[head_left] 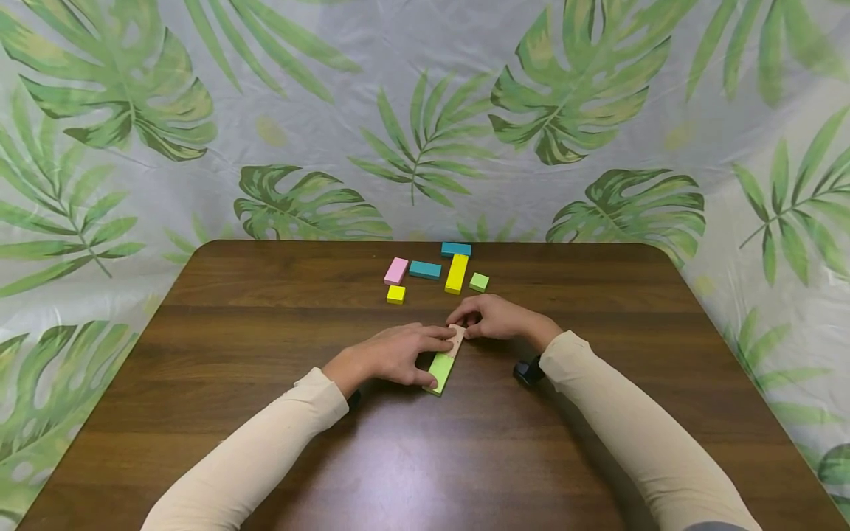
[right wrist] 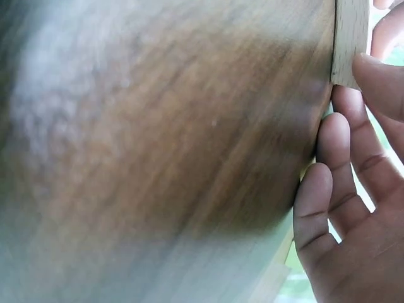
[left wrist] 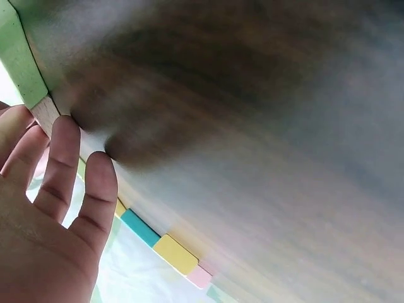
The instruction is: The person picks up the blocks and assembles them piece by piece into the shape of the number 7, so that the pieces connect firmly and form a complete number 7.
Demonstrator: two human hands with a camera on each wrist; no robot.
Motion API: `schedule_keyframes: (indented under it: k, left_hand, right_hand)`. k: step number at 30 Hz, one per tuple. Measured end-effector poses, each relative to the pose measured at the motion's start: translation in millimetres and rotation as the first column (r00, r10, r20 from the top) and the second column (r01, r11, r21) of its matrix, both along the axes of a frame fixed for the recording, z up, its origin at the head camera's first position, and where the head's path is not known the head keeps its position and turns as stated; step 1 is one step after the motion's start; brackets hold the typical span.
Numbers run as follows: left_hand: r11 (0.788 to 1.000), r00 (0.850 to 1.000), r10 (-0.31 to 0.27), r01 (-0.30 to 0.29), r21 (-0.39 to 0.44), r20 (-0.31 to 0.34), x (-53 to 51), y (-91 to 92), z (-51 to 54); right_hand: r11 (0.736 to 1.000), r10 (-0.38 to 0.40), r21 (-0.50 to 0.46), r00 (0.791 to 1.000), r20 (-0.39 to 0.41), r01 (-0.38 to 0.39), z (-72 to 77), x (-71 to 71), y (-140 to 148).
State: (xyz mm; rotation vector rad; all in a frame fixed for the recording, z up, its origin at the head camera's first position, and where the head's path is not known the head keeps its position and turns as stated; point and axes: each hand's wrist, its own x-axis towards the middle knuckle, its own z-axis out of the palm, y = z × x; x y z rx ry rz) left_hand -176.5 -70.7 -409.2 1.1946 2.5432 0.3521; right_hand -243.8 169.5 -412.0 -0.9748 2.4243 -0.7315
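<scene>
Head view: green block [head_left: 443,366], pale block [head_left: 457,342] aligned; left hand [head_left: 398,352] unclenched across both, right hand [head_left: 499,317] pinching latter; six blocks [head_left: 456,274] seem unused.

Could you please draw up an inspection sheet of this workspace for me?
Surface: dark wood-grain table, glare near the front.
Job's things: lime block and pale block, end to end.
Clutter: pink block, two teal blocks, two yellow blocks and a small green block, toward the table's far edge.
Grippers: bare left hand touches both the lime and pale blocks; bare right hand is at the pale block's far end.
Cables: nothing seen.
Surroundings: leaf-print sheet behind the table.
</scene>
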Motion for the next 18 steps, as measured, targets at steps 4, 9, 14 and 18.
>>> schedule_keyframes:
  k: [4, 9, 14, 18]
  left_hand:
    - [1.000, 1.000, -0.006, 0.006, 0.003, -0.006, 0.2, -0.8, -1.3]
    - [1.000, 1.000, -0.004, 0.004, 0.001, 0.001, 2.3, -2.7, -0.9]
    - [1.000, 1.000, 0.000, 0.000, -0.005, 0.003, 5.1, -4.1, -0.7]
    - [1.000, 1.000, 0.003, -0.003, 0.005, -0.006, 6.7, -4.9, -1.9]
  right_hand:
    - [1.000, -0.022, 0.000, 0.999, -0.036, 0.022, -1.4, -1.1, 2.2]
    - [0.995, -0.100, -0.033, 0.991, -0.084, 0.098, -0.6, -6.4, 8.6]
    - [0.980, -0.193, -0.075, 0.965, -0.177, 0.183, 2.8, -19.0, 16.5]
    - [0.968, -0.249, -0.064, 0.946, -0.208, 0.241, 10.8, -33.4, 21.5]
